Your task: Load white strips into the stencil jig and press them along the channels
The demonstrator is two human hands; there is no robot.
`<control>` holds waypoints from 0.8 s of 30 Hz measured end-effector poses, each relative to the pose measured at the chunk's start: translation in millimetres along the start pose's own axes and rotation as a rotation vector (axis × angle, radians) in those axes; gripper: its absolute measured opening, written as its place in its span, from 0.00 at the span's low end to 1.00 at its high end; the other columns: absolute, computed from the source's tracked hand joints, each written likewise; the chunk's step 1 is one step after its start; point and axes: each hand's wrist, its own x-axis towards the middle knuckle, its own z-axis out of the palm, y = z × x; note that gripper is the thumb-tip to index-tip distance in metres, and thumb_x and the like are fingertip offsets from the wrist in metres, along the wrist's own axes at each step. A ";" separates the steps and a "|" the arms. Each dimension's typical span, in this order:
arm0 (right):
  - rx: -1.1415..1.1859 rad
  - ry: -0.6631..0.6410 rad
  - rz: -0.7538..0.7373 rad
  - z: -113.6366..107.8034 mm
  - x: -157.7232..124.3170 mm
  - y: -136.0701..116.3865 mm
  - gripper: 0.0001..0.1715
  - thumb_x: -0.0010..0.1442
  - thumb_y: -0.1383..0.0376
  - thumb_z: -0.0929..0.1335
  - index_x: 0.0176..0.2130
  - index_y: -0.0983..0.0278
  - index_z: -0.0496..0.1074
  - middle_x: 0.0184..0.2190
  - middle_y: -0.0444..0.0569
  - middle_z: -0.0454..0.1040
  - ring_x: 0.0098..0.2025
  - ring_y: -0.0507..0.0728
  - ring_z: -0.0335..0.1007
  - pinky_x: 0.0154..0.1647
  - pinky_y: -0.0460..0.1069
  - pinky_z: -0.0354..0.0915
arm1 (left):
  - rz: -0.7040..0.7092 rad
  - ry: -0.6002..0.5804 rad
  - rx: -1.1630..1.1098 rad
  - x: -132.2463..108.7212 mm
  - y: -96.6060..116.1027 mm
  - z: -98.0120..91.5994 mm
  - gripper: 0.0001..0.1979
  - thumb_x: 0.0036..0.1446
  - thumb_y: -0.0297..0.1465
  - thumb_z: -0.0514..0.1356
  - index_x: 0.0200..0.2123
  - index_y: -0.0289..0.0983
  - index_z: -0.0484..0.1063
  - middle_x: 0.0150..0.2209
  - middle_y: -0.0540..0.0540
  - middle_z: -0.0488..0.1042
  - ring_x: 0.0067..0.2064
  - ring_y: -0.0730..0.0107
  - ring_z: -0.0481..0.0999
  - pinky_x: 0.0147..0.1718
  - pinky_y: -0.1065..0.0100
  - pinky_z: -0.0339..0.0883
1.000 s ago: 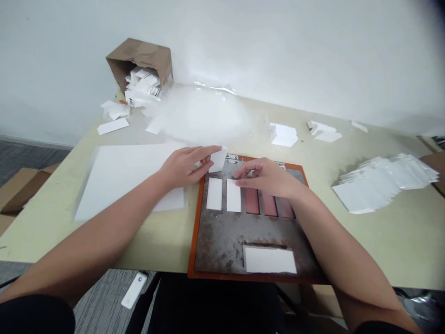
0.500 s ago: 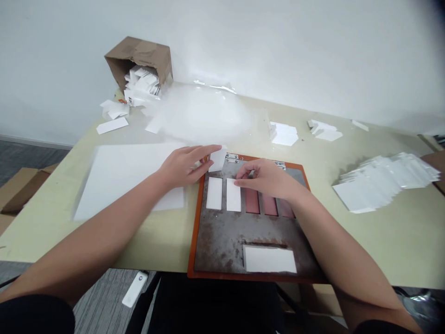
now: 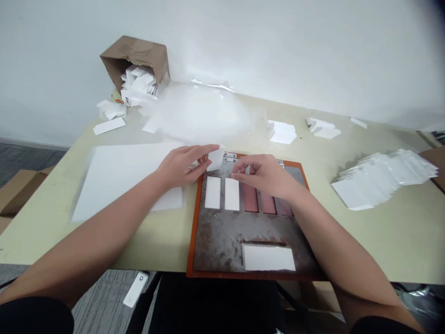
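Observation:
My left hand pinches a few small white cards over the top left corner of a dark metal plate with an orange edge. One white card lies in the plate's leftmost slot, and a second white card lies in the slot beside it. Just at the upper edge of that second card is my right hand, fingers curled and thumb a little apart, with nothing visible between them. Pinkish slots show to the right, partly under the right hand. A wider white card sits in the lower slot.
A cardboard box full of white cards lies on its side at back left. A large white sheet is left of the plate. Small card stacks stand behind it; a fanned row of wrapped white cards lies right.
The right thumb has drawn back slightly up and left from the second card, which now shows more of its top. My left hand keeps its hold; the view has shifted a little.

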 end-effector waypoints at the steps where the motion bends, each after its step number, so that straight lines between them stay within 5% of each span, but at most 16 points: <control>1: -0.021 -0.010 -0.014 0.5 -0.3 -0.5 0.09 0.57 0.57 0.70 0.31 0.60 0.77 0.31 0.43 0.75 0.29 0.50 0.65 0.30 0.48 0.59 | -0.002 -0.001 -0.002 -0.1 -0.1 0.1 0.17 0.63 0.28 0.57 0.55 0.40 0.68 0.31 0.51 0.77 0.30 0.75 0.76 0.33 0.73 0.71; 20: -0.137 -0.119 0.032 5.5 -1.5 -1.7 0.07 0.53 0.58 0.72 0.28 0.59 0.76 0.25 0.42 0.72 0.27 0.51 0.65 0.28 0.48 0.57 | -0.015 0.000 -0.004 -0.1 0.8 -0.4 0.17 0.63 0.29 0.57 0.55 0.41 0.68 0.31 0.51 0.78 0.30 0.75 0.76 0.33 0.72 0.72; 24: -0.163 0.044 -0.120 7.3 -1.8 -1.8 0.09 0.57 0.58 0.70 0.37 0.59 0.77 0.32 0.44 0.75 0.27 0.51 0.64 0.29 0.48 0.60 | -0.001 -0.012 -0.009 0.7 2.3 -1.3 0.17 0.63 0.29 0.57 0.55 0.42 0.69 0.32 0.51 0.79 0.31 0.74 0.77 0.34 0.72 0.72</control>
